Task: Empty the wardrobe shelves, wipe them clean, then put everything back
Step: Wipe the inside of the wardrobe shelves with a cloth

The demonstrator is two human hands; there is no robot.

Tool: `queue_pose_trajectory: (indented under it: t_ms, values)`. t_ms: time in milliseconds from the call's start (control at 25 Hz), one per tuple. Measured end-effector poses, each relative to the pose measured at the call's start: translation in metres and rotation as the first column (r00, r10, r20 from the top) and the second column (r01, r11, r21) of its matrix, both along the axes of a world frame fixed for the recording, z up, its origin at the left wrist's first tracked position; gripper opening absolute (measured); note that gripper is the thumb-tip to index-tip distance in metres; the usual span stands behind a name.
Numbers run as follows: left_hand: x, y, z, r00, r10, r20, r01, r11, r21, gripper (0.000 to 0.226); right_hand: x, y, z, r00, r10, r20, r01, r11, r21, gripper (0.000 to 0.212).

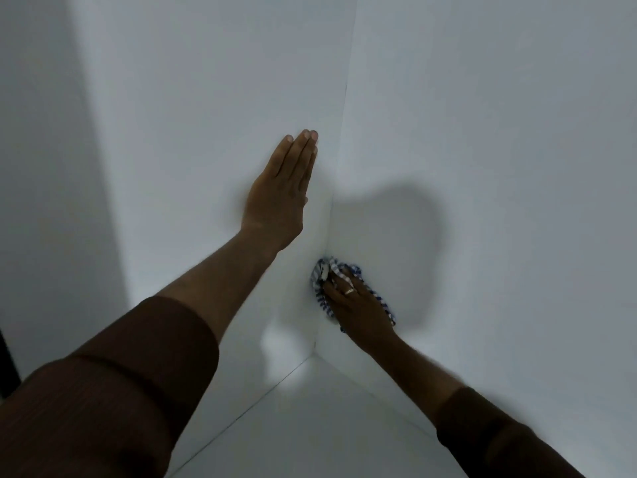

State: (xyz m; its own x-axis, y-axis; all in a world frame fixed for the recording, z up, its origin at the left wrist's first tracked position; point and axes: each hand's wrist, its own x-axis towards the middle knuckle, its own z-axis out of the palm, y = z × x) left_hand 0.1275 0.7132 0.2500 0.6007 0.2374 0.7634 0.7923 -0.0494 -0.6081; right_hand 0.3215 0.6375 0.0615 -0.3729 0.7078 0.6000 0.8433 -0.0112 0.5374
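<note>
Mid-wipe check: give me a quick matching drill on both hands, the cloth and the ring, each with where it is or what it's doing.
Things:
1. left hand
2. right hand
3. cloth
4. ring

States:
A. blue and white striped, bunched near the inside corner
B. flat, fingers straight, against the left wall
C. on a finger of the right hand
D. pressing the cloth to the right wall

Pairs: 1-B, 2-D, 3-A, 4-C

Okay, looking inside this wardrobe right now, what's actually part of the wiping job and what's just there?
Part of the job:
- blue-and-white striped cloth, pressed to the back panel
- right hand holding the cloth
- left hand, flat on the side panel
- shelf

Just there:
- ring
- brown sleeves
</note>
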Motion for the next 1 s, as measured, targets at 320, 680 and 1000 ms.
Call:
queue_pose_trajectory:
  t_ms: [320, 680, 1000]
  values:
    - [-0.001, 0.001, -0.009, 1.0, -0.006, -0.014, 0.007, 1.0, 0.012, 0.074, 0.005, -0.002, -0.118, 0.988, -0.081, 0.131, 0.116, 0.95, -0.29, 0.048]
    - [-0.004, -0.008, 0.031, 0.974, -0.212, 0.083, 0.218, 0.974, -0.062, 0.07, 0.005, -0.043, 0.049, 0.977, 0.117, 0.18, -0.101, 0.99, -0.097, 0.046]
    - [0.022, -0.022, 0.257, 0.865, -0.421, 0.273, 0.405, 0.907, 0.117, 0.062, -0.005, -0.103, 0.447, 0.973, -0.023, 0.23, -0.043, 0.959, 0.281, 0.074]
